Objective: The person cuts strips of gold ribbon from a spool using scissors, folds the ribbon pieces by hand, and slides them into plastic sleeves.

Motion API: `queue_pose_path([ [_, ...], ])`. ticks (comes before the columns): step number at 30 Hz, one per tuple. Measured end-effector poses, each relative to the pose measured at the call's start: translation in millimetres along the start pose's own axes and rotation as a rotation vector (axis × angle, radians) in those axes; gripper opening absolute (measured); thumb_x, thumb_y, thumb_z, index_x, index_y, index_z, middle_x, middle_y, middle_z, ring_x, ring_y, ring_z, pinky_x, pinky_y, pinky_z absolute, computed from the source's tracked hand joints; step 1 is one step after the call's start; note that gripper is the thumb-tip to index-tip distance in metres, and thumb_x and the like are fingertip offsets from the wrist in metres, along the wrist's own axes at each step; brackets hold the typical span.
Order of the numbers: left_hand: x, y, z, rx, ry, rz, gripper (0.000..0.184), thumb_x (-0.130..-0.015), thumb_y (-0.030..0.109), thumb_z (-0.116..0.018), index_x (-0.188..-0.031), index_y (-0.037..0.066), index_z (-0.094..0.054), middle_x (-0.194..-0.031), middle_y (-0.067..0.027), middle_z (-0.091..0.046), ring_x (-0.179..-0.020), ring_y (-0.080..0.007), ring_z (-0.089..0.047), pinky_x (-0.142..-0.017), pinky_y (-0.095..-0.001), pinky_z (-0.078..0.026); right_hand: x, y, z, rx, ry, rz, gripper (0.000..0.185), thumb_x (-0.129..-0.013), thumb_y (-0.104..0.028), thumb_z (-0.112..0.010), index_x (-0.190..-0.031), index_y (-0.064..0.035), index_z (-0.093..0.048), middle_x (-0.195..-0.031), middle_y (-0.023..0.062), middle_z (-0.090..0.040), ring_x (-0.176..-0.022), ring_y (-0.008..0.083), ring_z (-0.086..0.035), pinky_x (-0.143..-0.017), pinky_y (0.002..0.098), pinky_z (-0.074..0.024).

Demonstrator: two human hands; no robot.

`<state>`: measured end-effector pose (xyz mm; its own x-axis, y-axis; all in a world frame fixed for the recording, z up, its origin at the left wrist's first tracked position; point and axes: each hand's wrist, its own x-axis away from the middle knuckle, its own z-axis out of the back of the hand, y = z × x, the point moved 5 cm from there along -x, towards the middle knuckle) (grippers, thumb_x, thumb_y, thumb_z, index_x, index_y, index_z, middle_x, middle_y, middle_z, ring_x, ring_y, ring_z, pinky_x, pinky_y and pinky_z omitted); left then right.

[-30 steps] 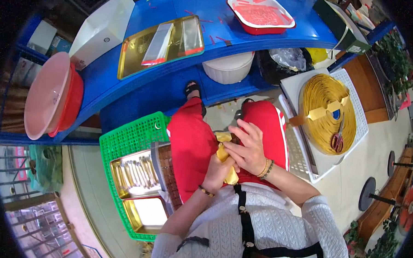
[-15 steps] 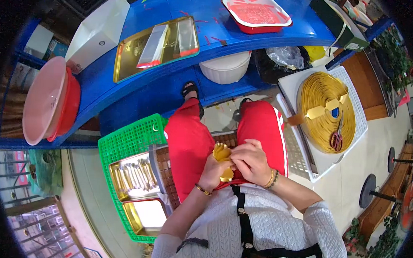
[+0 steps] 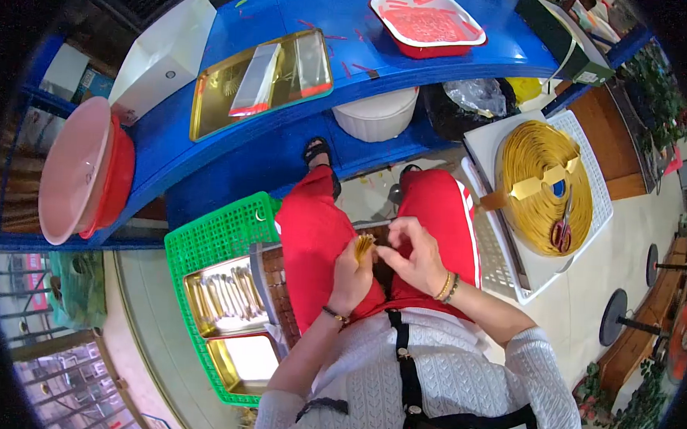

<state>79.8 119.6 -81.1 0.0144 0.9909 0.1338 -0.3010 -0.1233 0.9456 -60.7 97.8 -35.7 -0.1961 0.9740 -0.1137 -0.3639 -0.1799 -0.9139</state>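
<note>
My left hand is closed around a folded piece of gold ribbon, whose gathered, pleated-looking end sticks up from the fingers. Close on its right, my right hand has thumb and fingers apart, with the thumb tip near the ribbon; whether they touch I cannot tell. Both hands are above my lap, between the red trouser legs. On the right lies a large coil of gold ribbon with scissors on top. To the left, a metal tray holds several slim gold-and-white pieces.
A green basket carries the trays at my left. The coil rests on a white crate. On the blue table are a gold tray, a red-and-white basin and a white box. Pink and red basins stand far left.
My right hand has drawn slightly away from the left and its fingers have spread. The gold ribbon now shows as a smaller bunched end, and its tail below my left hand no longer shows.
</note>
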Motion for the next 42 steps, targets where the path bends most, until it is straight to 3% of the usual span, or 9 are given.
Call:
queue_pose_path([
  [2,-1,14,4,-0.386,0.104,-0.188,0.020,-0.081,0.015,-0.054,-0.097,0.002,-0.053,-0.080,-0.0172,-0.058,-0.076,-0.0346,-0.057,-0.064,-0.0402,-0.044,11,20,-16,-0.120,-0.105,-0.196,0.052,-0.076,-0.016,-0.070,-0.116,-0.0039,-0.038,-0.085,0.0064,-0.055,-0.075,0.0111,-0.053,-0.065,0.0257,-0.0453],
  [9,-5,24,-9,-0.775,0.059,-0.360,0.029,-0.073,0.017,-0.060,-0.096,0.001,-0.052,-0.078,-0.0147,-0.056,-0.077,-0.0314,-0.056,-0.064,-0.0417,-0.037,0,13,-28,-0.027,0.081,-0.247,0.042,-0.079,-0.021,-0.065,-0.111,-0.0022,-0.045,-0.074,0.0088,-0.058,-0.064,0.0175,-0.058,-0.060,0.0297,-0.0474],
  [17,-4,31,-13,-0.735,0.157,-0.405,0.035,-0.073,0.013,-0.058,-0.105,0.000,-0.049,-0.080,-0.0152,-0.055,-0.078,-0.0319,-0.054,-0.065,-0.0422,-0.035,-7,-4,-14,0.172,0.063,0.216,0.017,-0.085,-0.013,-0.053,-0.097,-0.0026,-0.048,-0.070,0.0155,-0.058,-0.061,0.0322,-0.059,-0.055,0.0410,-0.0476],
  [23,4,48,-9,-0.496,0.115,-0.217,0.043,-0.076,0.011,-0.059,-0.114,-0.002,-0.045,-0.093,-0.0188,-0.056,-0.091,-0.0362,-0.053,-0.080,-0.0444,-0.039,-16,0,-9,0.147,-0.004,0.311,0.010,-0.086,-0.007,-0.051,-0.095,-0.0031,-0.049,-0.072,0.0149,-0.057,-0.065,0.0319,-0.059,-0.057,0.0389,-0.0479],
  [26,5,42,-2,-0.315,0.076,-0.292,0.045,-0.078,0.012,-0.061,-0.117,-0.002,-0.044,-0.099,-0.0155,-0.058,-0.096,-0.0282,-0.056,-0.087,-0.0381,-0.041,-24,-1,-2,0.142,-0.074,0.381,0.009,-0.085,-0.006,-0.052,-0.094,-0.0036,-0.050,-0.072,0.0142,-0.056,-0.067,0.0323,-0.059,-0.059,0.0386,-0.0480],
  [29,-10,20,1,0.058,-0.396,0.156,0.040,-0.081,0.014,-0.061,-0.114,-0.002,-0.046,-0.101,-0.0090,-0.060,-0.095,-0.0165,-0.057,-0.085,-0.0307,-0.044,-28,-13,3,0.125,-0.175,0.453,0.010,-0.083,-0.004,-0.052,-0.093,-0.0036,-0.051,-0.074,0.0148,-0.057,-0.069,0.0331,-0.060,-0.060,0.0391,-0.0482],
  [33,-18,5,-9,0.380,-0.699,0.232,0.027,-0.083,0.012,-0.060,-0.108,0.002,-0.053,-0.098,-0.0030,-0.060,-0.087,-0.0093,-0.057,-0.074,-0.0263,-0.047,-29,-16,-3,0.113,-0.285,0.437,0.008,-0.083,-0.007,-0.052,-0.091,-0.0040,-0.052,-0.076,0.0143,-0.059,-0.071,0.0336,-0.060,-0.060,0.0400,-0.0481],
  [40,7,-5,-29,0.479,-0.632,0.488,0.017,-0.087,0.018,-0.050,-0.092,0.004,-0.059,-0.095,-0.0053,-0.061,-0.083,-0.0119,-0.058,-0.072,-0.0244,-0.045,-23,-4,-4,0.141,-0.343,0.388,0.017,-0.083,-0.018,-0.055,-0.095,-0.0052,-0.056,-0.090,0.0123,-0.060,-0.086,0.0304,-0.058,-0.071,0.0396,-0.0470],
  [42,10,-5,-29,0.401,-0.637,0.302,0.019,-0.087,0.018,-0.048,-0.087,0.004,-0.060,-0.089,-0.0054,-0.061,-0.077,-0.0123,-0.058,-0.069,-0.0252,-0.046,-20,-9,-4,0.182,-0.303,0.492,0.020,-0.082,-0.021,-0.057,-0.095,-0.0059,-0.057,-0.094,0.0113,-0.059,-0.091,0.0288,-0.056,-0.074,0.0399,-0.0459],
])
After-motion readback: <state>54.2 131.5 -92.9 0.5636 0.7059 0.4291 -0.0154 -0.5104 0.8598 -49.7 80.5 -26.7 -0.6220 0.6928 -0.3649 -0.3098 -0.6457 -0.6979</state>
